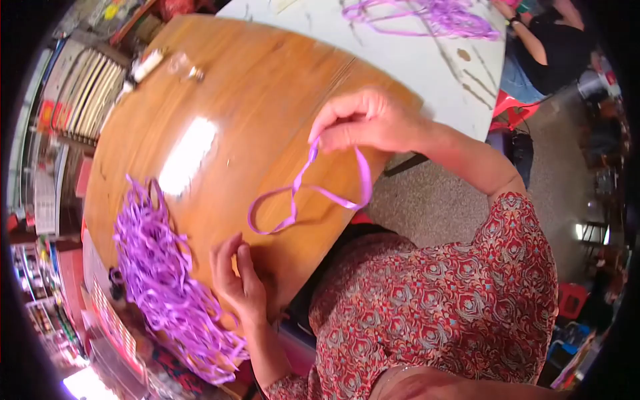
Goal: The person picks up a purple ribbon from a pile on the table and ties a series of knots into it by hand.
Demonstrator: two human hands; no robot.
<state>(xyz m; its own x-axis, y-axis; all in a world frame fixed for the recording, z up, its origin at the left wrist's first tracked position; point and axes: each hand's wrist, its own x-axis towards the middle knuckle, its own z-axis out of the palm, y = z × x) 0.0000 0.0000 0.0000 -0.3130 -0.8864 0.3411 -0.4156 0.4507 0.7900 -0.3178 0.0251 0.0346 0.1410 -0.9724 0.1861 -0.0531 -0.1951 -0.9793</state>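
Observation:
Up over the wooden table (267, 87), my right hand (370, 120) is closed in a pinch on a purple ribbon (364, 177). The ribbon hangs from the fingertips in loose loops, with a twist near the middle. Its lower loop is just above or on the tabletop; I cannot tell which. My left hand (240, 280) is near the table's front edge with fingers loosely curled and the thumb apart, and no thing shows in it. Close by on its left is a large heap of purple ribbons (157, 267), tangled and spilling toward the table's lower left edge.
A white table (400, 53) adjoins the wooden one at the far side, bearing another bundle of purple ribbons (453, 17). A white bottle (148, 65) stands at the far left. Another person (547, 53) sits at the far right by a red stool (513, 110).

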